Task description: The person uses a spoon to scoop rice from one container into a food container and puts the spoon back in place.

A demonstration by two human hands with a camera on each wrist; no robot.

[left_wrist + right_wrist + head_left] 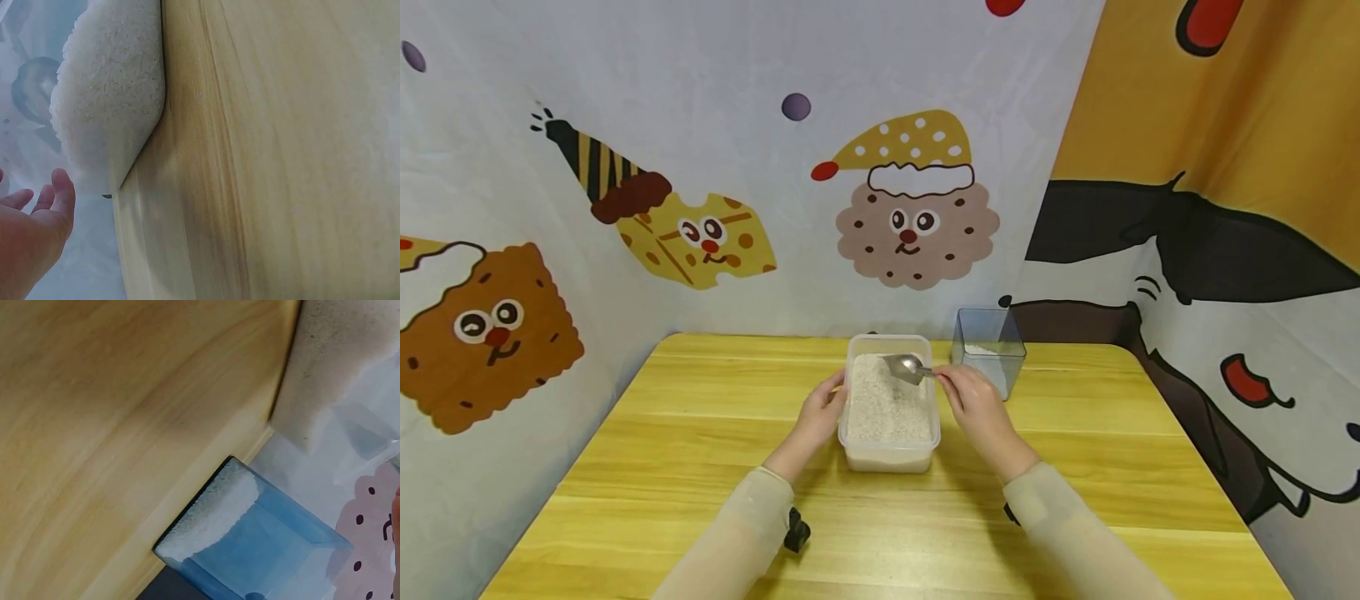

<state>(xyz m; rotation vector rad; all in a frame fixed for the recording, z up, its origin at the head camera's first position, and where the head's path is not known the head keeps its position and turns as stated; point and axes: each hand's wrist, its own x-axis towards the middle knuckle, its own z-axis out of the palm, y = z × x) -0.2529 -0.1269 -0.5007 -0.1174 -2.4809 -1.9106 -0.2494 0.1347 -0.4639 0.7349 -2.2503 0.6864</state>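
Looking down from the head camera, both hands meet at a clear rectangular tub (891, 454) of white rice (887, 408) standing in the middle of a yellow wooden table (700, 433). The left hand (820, 417) rests against the tub's left wall with fingers laid along it, relaxed rather than clenched. The right hand (973, 400) pinches the handle of a metal spoon (907, 367), whose bowl lies over the far end of the rice, inside the tub. Just beyond the right hand, near the table's back edge, stands a small clear square cup (988, 346) with a little white rice at its bottom. Only the head view shows the spoon and the grip on it. The left wrist view adds a close look at the tub's rounded corner (119, 94) packed with grains, and the left hand's straight, loosely spread fingers (59, 194) beside it. The right wrist view alone shows the low layer of rice heaped against one wall of the cup (250, 544), with the tub's side (325, 369) near it; barely a sliver of the right hand appears there. No brand, label or readable writing shows; the backdrop cloth (917, 217) carries only cartoon biscuit faces.
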